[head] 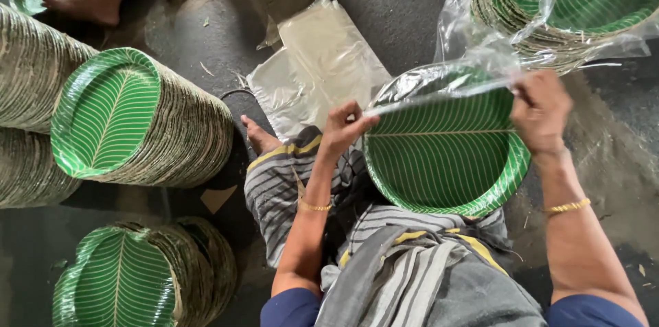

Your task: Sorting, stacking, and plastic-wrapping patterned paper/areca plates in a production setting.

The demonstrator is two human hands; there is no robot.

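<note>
At the centre right of the frame, the round green paper plate printed with pale leaf veins (446,155) rests against my lap, and its upper rim is blurred behind the clear crinkled plastic bag (439,83) I stretch over it. How many plates sit beneath that top one I cannot make out. My left hand (343,128) pinches the bag's edge at the plate's left rim, fingers curled tight with the wrist bent back. My right hand (541,111) grips the opposite edge at the upper right, closed into a fist on the film, forearm running down to the frame's lower right corner. A thin gold bangle circles each wrist.

The striped grey and yellow cloth (398,258) over my knees hides the plate's lower edge. In the upper right, a bagged stack of matching green plates (570,4) is cut off by the frame. On the left, a sideways stack of green plates with ribbed brown edges (144,121) lies on the dark floor. Flat clear plastic bags (322,52) lie in a loose pile above my hand. Another person's bare feet (89,4) show at the upper left.
</note>
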